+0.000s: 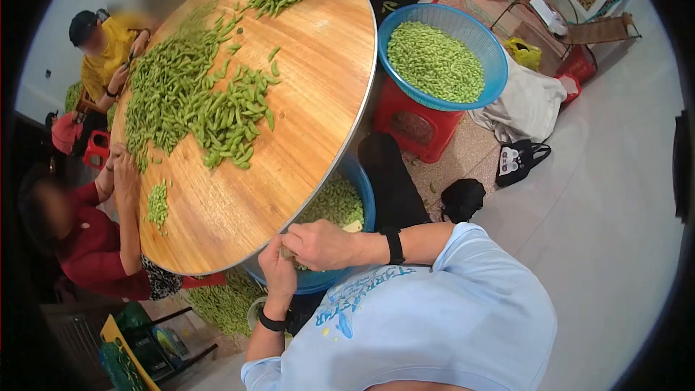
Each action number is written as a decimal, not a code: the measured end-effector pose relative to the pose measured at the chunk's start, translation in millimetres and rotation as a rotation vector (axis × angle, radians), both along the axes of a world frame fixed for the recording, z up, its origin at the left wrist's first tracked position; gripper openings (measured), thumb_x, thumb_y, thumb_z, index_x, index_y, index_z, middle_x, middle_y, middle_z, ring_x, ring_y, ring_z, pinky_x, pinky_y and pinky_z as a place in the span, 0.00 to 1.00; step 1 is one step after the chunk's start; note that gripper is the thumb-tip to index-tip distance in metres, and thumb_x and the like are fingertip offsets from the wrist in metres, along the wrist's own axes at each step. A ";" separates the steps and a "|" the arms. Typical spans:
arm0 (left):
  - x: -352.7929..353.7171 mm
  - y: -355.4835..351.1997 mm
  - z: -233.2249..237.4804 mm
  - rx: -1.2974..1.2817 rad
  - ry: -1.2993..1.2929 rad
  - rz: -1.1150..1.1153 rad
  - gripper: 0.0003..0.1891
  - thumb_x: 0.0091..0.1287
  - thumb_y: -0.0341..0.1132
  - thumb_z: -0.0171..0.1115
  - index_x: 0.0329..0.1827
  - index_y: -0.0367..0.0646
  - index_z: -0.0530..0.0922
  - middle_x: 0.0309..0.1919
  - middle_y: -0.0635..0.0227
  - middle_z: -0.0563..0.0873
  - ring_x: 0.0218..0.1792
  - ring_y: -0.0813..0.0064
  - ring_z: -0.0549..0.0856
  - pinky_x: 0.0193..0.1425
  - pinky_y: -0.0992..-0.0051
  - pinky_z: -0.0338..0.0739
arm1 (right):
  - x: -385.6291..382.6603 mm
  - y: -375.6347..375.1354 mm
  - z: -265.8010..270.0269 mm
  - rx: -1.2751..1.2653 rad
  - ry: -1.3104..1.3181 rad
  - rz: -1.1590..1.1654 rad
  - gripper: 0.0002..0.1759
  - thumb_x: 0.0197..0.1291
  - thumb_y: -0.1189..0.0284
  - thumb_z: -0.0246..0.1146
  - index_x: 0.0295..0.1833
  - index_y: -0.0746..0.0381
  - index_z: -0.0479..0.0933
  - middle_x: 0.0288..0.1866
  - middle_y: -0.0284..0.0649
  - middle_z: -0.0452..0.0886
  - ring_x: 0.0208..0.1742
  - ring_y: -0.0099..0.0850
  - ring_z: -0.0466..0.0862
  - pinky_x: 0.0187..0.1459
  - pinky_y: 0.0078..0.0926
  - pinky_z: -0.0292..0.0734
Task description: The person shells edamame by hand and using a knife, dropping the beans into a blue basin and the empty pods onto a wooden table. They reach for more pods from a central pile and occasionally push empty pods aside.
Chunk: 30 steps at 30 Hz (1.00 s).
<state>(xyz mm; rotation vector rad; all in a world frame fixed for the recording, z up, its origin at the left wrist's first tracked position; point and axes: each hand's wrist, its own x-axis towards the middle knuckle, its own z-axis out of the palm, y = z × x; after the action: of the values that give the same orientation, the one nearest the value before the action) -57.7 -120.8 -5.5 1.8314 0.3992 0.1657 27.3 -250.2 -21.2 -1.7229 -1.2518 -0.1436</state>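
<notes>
My left hand [278, 272] and my right hand [323, 245] meet at the near edge of the round wooden table [318, 51]. The fingers of both are closed and pressed together at one spot; what they pinch is too small and covered to make out. Right below them stands a blue basin [368, 195] holding shelled green beans [339, 203], partly hidden by the tabletop and my hands. Across the table lies a large heap of green bean pods [170, 76], with loose pods [235, 112] on its near side.
A blue basket [496, 65] of shelled beans rests on a red stool [427, 134] to the right. People sit around the table, one in a red top [94, 246], one in yellow [108, 51]. More pods [224, 304] lie on the floor. A black bag [517, 163] lies right.
</notes>
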 end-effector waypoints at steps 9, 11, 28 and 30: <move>-2.9 7.3 -25.3 0.262 -0.053 -0.120 0.07 0.63 0.29 0.57 0.39 0.35 0.76 0.25 0.62 0.78 0.29 0.70 0.79 0.36 0.73 0.74 | 6.9 -16.8 -10.9 -0.142 0.033 -0.050 0.12 0.48 0.71 0.65 0.36 0.64 0.70 0.29 0.45 0.74 0.27 0.44 0.81 0.25 0.39 0.77; -4.3 0.8 -5.3 0.406 -0.070 -0.149 0.18 0.58 0.28 0.62 0.52 0.35 0.75 0.36 0.52 0.84 0.38 0.52 0.85 0.46 0.65 0.78 | 12.7 -24.1 -15.8 -0.146 0.070 -0.059 0.12 0.49 0.72 0.64 0.37 0.64 0.71 0.29 0.46 0.75 0.28 0.44 0.81 0.26 0.39 0.77; -74.1 100.3 68.2 1.028 0.114 -0.178 0.04 0.61 0.30 0.59 0.32 0.38 0.76 0.30 0.53 0.79 0.36 0.52 0.80 0.41 0.58 0.76 | 8.9 7.3 -4.7 0.051 0.127 0.151 0.10 0.54 0.75 0.66 0.39 0.67 0.76 0.27 0.45 0.76 0.26 0.42 0.78 0.29 0.33 0.73; -30.6 104.0 73.3 0.942 -0.158 -0.129 0.03 0.61 0.27 0.58 0.35 0.38 0.76 0.31 0.55 0.78 0.38 0.51 0.78 0.43 0.59 0.75 | 6.1 2.6 -11.6 -0.063 0.434 0.163 0.09 0.56 0.75 0.66 0.41 0.66 0.77 0.25 0.45 0.76 0.24 0.40 0.76 0.29 0.30 0.73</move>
<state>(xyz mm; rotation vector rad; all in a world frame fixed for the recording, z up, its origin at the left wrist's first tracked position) -88.2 -16.9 67.8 2.7335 0.0731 0.4620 33.4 -247.6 -32.8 -1.5866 -1.0708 0.3523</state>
